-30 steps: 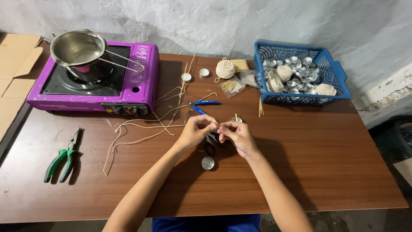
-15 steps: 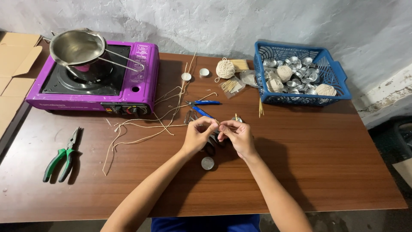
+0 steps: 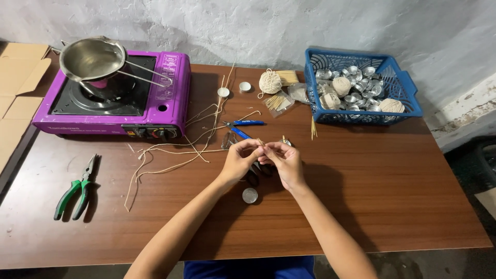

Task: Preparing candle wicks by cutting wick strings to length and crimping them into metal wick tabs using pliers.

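Note:
My left hand (image 3: 243,157) and my right hand (image 3: 283,161) meet fingertip to fingertip above the middle of the brown table (image 3: 392,191). Between the fingertips they pinch a thin pale wick string (image 3: 261,146). Just below the hands a small round metal cup (image 3: 250,195) sits on the table. Dark scissors (image 3: 257,172) lie partly hidden under my hands. Blue-handled pliers (image 3: 243,125) lie just beyond the hands. Several long pale wick strings (image 3: 170,152) are spread to the left of my left hand.
A purple gas stove (image 3: 111,98) with a steel pot (image 3: 95,59) stands at the back left. Green-handled pliers (image 3: 77,188) lie near the left edge. A blue basket (image 3: 361,90) of metal cups and twine balls stands back right. A twine ball (image 3: 270,81) and wooden sticks lie beside it.

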